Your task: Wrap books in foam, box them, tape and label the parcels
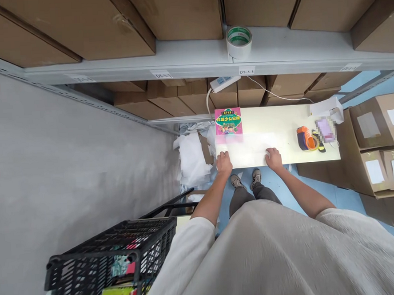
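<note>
A pink book (227, 119) with yellow and white lettering lies on the narrow cream table (278, 120). A thin translucent plastic sheet (245, 145) spreads towards me and covers the book's near end. My left hand (223, 162) is at the sheet's near left corner, fingers curled closed on its edge. At the right edge of the sheet, my right hand (273, 158) has its fingers bent and closed on it. The pinch itself is too small to see clearly in either hand. Right of that hand lies an orange and dark tape dispenser (306, 138).
A phone-like blurred item (326, 130) and a white open box (328, 108) are at the table's right end. Above, a shelf (191, 59) bears cartons and a tape roll (240, 44). A power strip (224, 82) hangs below. A black crate (90, 261) stands lower left.
</note>
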The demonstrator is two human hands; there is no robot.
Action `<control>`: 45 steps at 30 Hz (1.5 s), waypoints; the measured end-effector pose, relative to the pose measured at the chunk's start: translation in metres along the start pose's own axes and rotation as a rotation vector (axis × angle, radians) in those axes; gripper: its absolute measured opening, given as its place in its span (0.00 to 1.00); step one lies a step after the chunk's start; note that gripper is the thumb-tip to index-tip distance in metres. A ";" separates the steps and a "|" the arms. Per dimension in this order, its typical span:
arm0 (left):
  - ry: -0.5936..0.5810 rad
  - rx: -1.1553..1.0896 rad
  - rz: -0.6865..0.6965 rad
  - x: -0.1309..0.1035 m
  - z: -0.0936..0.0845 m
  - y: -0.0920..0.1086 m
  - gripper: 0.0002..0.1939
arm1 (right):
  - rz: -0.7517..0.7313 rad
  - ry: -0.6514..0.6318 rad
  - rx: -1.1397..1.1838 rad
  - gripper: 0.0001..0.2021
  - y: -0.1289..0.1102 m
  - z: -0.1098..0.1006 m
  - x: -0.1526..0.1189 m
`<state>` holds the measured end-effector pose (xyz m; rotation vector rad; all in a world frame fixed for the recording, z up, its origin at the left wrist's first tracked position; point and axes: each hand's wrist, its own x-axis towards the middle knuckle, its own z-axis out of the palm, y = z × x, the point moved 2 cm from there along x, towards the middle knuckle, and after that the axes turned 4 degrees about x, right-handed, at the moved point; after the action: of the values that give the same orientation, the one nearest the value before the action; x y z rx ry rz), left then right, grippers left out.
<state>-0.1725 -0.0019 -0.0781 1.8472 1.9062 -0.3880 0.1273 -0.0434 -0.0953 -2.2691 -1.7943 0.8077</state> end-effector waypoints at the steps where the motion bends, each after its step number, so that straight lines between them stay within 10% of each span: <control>1: 0.006 0.003 -0.003 0.003 0.001 -0.001 0.26 | 0.000 -0.025 -0.017 0.20 -0.004 0.004 0.001; 24: 0.059 0.071 0.035 0.018 0.000 -0.070 0.22 | 0.096 -0.111 -0.181 0.13 -0.023 0.004 0.008; 45: 0.020 0.156 0.044 0.022 -0.006 -0.099 0.24 | 0.248 -0.083 -0.167 0.09 0.018 -0.024 -0.012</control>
<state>-0.2717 0.0141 -0.0954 1.9952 1.8919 -0.5185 0.1534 -0.0543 -0.0786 -2.6428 -1.6929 0.8299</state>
